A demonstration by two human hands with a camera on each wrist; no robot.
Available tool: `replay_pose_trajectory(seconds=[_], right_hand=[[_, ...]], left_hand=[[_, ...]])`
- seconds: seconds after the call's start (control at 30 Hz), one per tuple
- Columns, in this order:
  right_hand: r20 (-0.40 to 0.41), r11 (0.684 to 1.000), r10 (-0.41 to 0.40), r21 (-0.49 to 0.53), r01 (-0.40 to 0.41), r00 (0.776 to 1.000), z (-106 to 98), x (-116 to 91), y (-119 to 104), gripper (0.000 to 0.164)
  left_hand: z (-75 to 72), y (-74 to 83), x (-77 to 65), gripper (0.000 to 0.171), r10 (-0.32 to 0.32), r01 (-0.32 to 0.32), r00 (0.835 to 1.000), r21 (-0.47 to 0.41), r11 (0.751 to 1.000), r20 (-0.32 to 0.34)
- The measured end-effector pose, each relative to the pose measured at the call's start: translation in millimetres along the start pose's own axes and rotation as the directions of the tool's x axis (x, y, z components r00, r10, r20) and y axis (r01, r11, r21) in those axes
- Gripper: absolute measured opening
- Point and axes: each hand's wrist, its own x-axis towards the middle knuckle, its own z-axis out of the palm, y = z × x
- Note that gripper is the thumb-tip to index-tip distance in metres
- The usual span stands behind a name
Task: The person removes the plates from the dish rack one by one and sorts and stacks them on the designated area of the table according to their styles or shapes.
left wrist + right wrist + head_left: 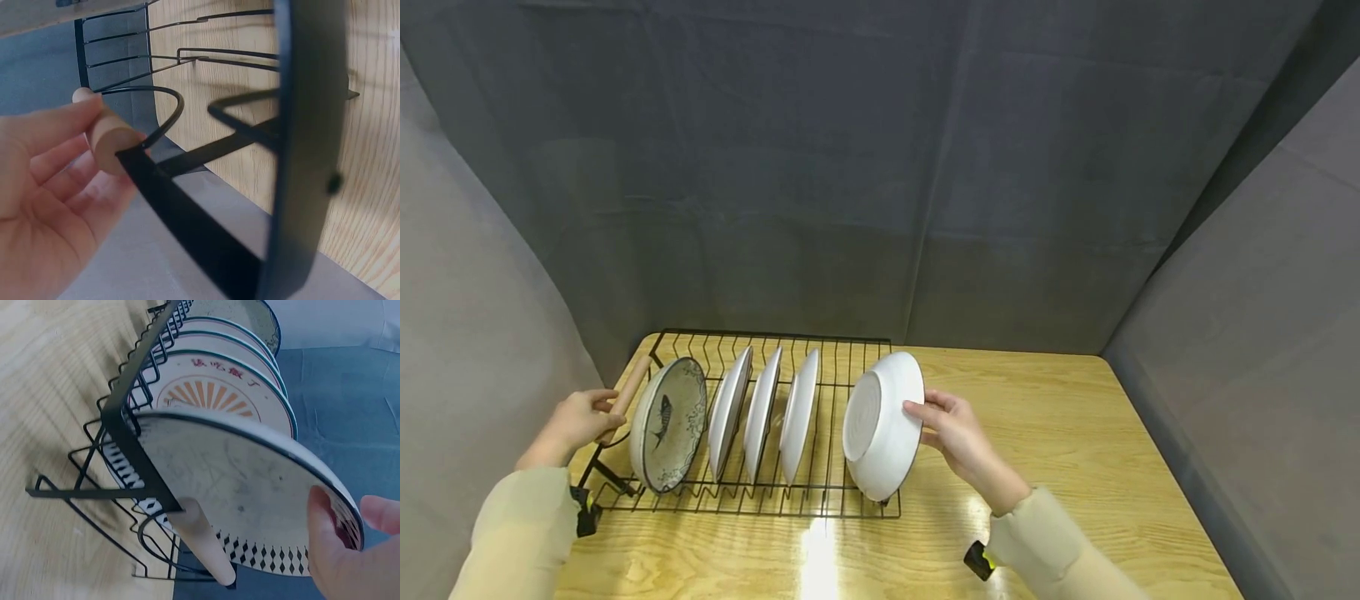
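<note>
A black wire dish rack [820, 514] stands on the wooden table. My left hand [576, 422] grips the wooden handle [111, 140] at the rack's left end, fingers and thumb around it. At the opposite end, my right hand [958, 435] pinches the rim of a white bowl [891, 425], thumb on the inner side in the right wrist view. That bowl stands tilted on its edge in the rack, showing a dark rim and a diamond-pattern border inside. Beside my left hand, a bowl with a fish drawing [681, 429] stands on edge.
Between the two bowls, three white plates [801, 417] stand upright in the slots, with teal rims and red writing in the right wrist view. A second wooden handle [206, 544] sits at the rack's right end. Grey cloth [820, 167] hangs behind the table [1037, 417].
</note>
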Motion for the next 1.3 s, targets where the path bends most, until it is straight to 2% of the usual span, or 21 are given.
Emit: replay_pose_trajectory(seconds=[0.3,0.53,0.8,1.1,1.3], right_hand=[[-0.085,1.0,0.008,0.005,-0.008,0.996,7,-1,0,0.035],[-0.099,1.0,0.026,0.003,-0.026,0.995,8,0,-2,0.033],[-0.12,1.0,0.014,0.022,-0.011,0.993,8,0,1,0.033],[-0.098,0.999,0.017,0.044,-0.013,0.995,10,0,2,0.031],[-0.071,0.998,0.003,0.069,0.001,0.997,9,-2,-6,0.029]], left_hand=[[1.8,3.9,0.2,0.053,-0.004,0.004,1.0,-0.026,1.0,-0.006],[1.5,6.8,-1.7,0.052,-0.018,0.018,1.0,-0.028,0.999,-0.008],[1.0,10.4,-3.9,0.051,-0.016,0.015,1.0,-0.022,1.0,-0.017],[2.8,7.5,-2.8,0.05,-0.029,0.028,0.999,-0.035,0.999,-0.022],[2.4,7.6,-2.2,0.05,-0.033,0.032,0.999,-0.016,0.999,-0.031]])
